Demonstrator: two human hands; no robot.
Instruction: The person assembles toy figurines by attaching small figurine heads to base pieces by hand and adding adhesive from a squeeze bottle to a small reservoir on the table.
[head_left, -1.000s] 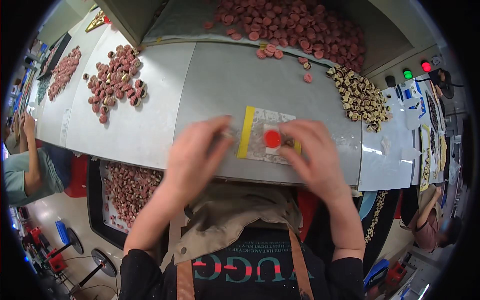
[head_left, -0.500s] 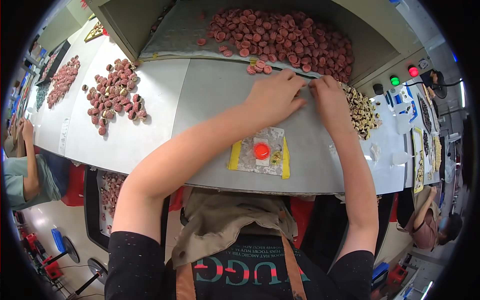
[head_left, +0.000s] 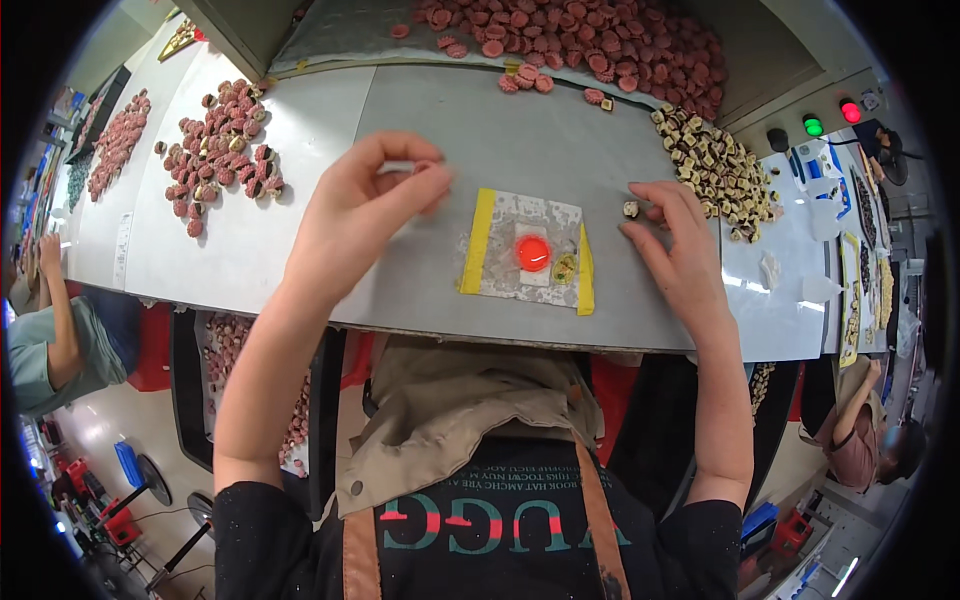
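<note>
- Pink and ridged, the little cups [head_left: 625, 45] heaped at the far side of the counter [head_left: 430, 110] look light and thin-walled; I judge they would give or dent under a hard squeeze, so I'd favour a loose grip around the rim.
- At the right hand [head_left: 685, 245], a small dark-and-cream cube [head_left: 631, 208] sits in the gap between thumb and forefinger. Those fingers stand apart, curved toward it — whether both press on it, I cannot tell from my feed.
- That cube looks light and fairly firm, perhaps slick on its faces; I'd take it by two opposite sides, fingertips only.
- Its likes lie in a pile [head_left: 715, 175] just beyond the right hand.
- Over the counter, the left hand [head_left: 350, 205] has its fingers curled, thumb alongside. Something reddish shows at the tips — too blurred for me to say whether it is pinched.
- Between the hands lies a pale board [head_left: 500, 225] edged with yellow strips, a glowing red disc [head_left: 533, 254] near its middle. It seems flat and stiff; the edges offer the safest hold.
</note>
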